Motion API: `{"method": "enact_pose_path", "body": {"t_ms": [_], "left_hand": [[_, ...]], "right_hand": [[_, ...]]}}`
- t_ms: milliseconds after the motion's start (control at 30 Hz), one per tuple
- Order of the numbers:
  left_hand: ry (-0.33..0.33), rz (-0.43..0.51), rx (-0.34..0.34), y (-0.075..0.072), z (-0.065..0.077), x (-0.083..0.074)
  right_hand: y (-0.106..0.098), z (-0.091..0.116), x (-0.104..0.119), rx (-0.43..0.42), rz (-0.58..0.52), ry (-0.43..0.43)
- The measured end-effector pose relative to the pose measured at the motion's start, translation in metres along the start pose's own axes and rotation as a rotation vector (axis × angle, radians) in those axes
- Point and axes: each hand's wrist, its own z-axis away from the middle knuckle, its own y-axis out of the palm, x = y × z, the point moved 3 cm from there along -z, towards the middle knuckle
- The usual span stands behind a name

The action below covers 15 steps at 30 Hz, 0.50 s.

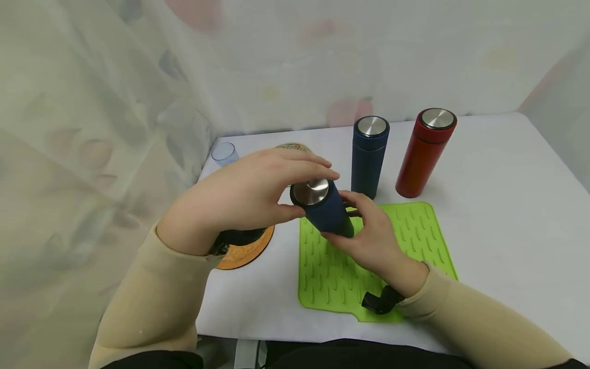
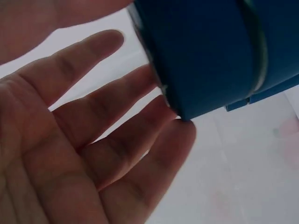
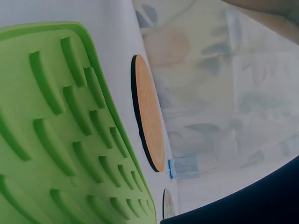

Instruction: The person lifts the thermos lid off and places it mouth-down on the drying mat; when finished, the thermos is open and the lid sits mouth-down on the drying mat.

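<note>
The right hand [image 1: 374, 237] is gripping the tilted blue flask [image 1: 331, 212] by its body, thumb and fingers clamped on opposite sides, and is holding it over the green mat [image 1: 329, 277]. The left hand [image 1: 255, 190] is touching the edge of the steel-topped lid [image 1: 310, 192], its fingers spread and fairly straight, apart from the thumb. A second blue flask [image 1: 370, 161] and a red flask [image 1: 424, 160] are standing beyond the mat; an orange disc [image 1: 251, 251] is lying left of it.

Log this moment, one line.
right hand: grips blue flask; left hand: at lid; beneath: green mat; standing: second blue flask, red flask
</note>
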Motion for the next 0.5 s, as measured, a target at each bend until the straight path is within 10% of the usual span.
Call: {"method": "enact_pose_path", "body": {"t_ms": [233, 500], "left_hand": [[-0.046, -0.017, 0.05, -0.0009, -0.0033, -0.0003], [-0.285, -0.181, -0.007, 0.0026, -0.0056, 0.0046]], "right_hand": [[0.0044, 0.0007, 0.0012, -0.009, 0.006, -0.031], [0.0075, 0.0027, 0.0055, 0.0, 0.025, -0.043]]}}
